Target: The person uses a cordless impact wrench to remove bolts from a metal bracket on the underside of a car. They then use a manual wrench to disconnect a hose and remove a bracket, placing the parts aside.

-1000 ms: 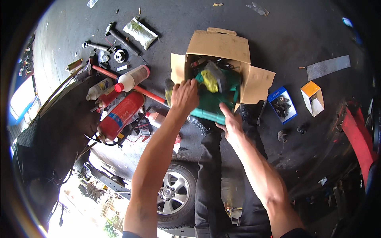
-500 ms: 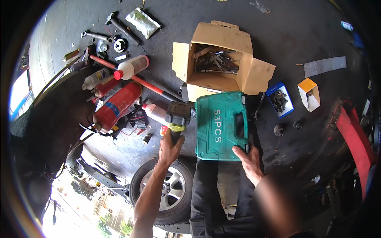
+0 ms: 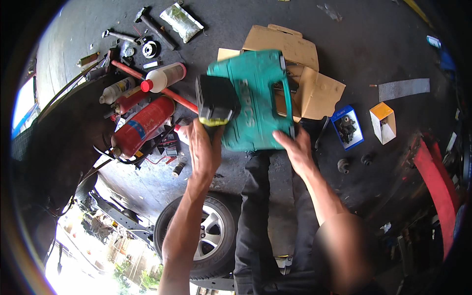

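Farther out than half a second earlier, the green case (image 3: pixel 260 110) hid much of the open cardboard box (image 3: pixel 282 42). Its near right corner was pinched by the right hand (image 3: pixel 297 147); the left hand (image 3: pixel 204 152) was closed around a black-and-yellow power tool (image 3: pixel 216 98) overlapping the case's left side. Red cylinder (image 3: pixel 145 125) and white bottle (image 3: pixel 169 77) cluttered the dark floor (image 3: pixel 373 59) at left, blue box (image 3: pixel 348 128) at right, wheel (image 3: pixel 216 235) near. Pale lettering crossed the lid.

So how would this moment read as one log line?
left hand: gripping black-and-yellow tool | right hand: holding green case near its lower right corner | case: partly hiding open cardboard box
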Demonstrator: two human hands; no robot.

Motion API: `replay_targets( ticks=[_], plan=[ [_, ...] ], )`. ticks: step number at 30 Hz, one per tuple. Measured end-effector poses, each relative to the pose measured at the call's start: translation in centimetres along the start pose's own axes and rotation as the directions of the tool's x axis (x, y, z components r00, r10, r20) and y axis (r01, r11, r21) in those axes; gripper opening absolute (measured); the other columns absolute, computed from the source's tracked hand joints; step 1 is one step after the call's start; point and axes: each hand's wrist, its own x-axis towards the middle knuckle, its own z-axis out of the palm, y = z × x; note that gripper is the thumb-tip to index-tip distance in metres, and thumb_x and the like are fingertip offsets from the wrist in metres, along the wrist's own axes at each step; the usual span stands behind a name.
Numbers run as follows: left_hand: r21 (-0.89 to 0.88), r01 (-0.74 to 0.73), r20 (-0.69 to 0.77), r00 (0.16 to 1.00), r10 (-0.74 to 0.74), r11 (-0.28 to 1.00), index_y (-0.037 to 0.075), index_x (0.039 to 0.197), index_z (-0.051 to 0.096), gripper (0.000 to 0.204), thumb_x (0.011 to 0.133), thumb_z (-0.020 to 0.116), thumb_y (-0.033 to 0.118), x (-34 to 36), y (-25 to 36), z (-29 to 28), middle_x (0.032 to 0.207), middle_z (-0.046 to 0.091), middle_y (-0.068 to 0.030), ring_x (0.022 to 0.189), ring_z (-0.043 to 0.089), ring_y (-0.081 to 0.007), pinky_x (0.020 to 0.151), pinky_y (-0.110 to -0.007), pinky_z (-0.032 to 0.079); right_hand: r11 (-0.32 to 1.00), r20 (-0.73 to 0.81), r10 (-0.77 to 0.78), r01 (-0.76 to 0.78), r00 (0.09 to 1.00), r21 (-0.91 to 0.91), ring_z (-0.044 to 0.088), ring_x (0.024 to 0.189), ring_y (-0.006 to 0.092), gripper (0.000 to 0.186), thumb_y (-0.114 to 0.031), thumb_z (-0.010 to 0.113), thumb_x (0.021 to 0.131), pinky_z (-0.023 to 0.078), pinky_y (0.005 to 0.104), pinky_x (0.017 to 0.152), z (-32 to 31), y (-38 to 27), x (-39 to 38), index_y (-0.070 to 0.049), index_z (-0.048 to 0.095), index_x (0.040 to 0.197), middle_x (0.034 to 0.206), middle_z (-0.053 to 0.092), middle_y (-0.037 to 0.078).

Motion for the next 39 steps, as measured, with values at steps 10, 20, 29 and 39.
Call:
replay_targets(
  ticks=[10,20,29,39],
  plan=[
    [0.341,-0.111,-0.116,0.980,0.159,0.933,0.001,0.118,0.056,0.045,0.083,0.079,0.018,9.2,3.1,8.1,0.113,0.064,-0.0206,0.117,0.056,-0.0406,0.100,-0.051,0.043,0.931,-0.105,0.031,0.010,0.994,0.365,0.064,0.100,0.0133,0.051,-0.018,0.089,0.081,0.053,0.0312,0.085,2.6,6.4,9.7,-0.006,0.063,0.123,0.112,0.068,0.000],
    [0.417,-0.347,0.068,0.934,0.352,0.840,0.002,0.101,0.054,0.036,0.087,0.074,0.029,9.8,5.2,10.9,0.099,0.059,-0.0156,0.103,0.056,-0.0358,0.099,-0.049,0.040,0.302,-0.023,-0.470,0.136,0.883,-0.944,0.062,0.100,0.0387,0.022,-0.014,0.063,0.088,0.050,0.0427,0.093,-3.8,5.6,12.2,0.003,0.067,0.102,0.101,0.066,0.024],
    [0.294,-0.379,0.090,0.925,0.370,0.877,0.003,0.098,0.052,0.036,0.079,0.078,0.019,10.4,4.1,11.5,0.098,0.058,-0.0146,0.097,0.057,-0.0354,0.095,-0.050,0.041,0.152,0.041,-0.203,0.073,0.978,-0.986,0.058,0.126,0.0347,0.048,-0.021,0.063,0.089,0.047,0.0451,0.105,-7.8,15.8,23.7,-0.005,0.061,0.134,0.139,0.060,0.020],
    [0.223,-0.313,0.078,0.950,0.303,0.923,0.003,0.102,0.054,0.038,0.078,0.079,0.019,10.5,4.5,11.3,0.100,0.059,-0.0152,0.100,0.058,-0.0368,0.097,-0.052,0.041,0.160,0.126,-0.283,0.176,0.951,-0.971,0.049,0.136,0.0311,0.056,-0.029,0.057,0.096,0.040,0.0424,0.112,-7.2,11.3,25.4,-0.007,0.045,0.146,0.150,0.048,0.017]
  ],
)
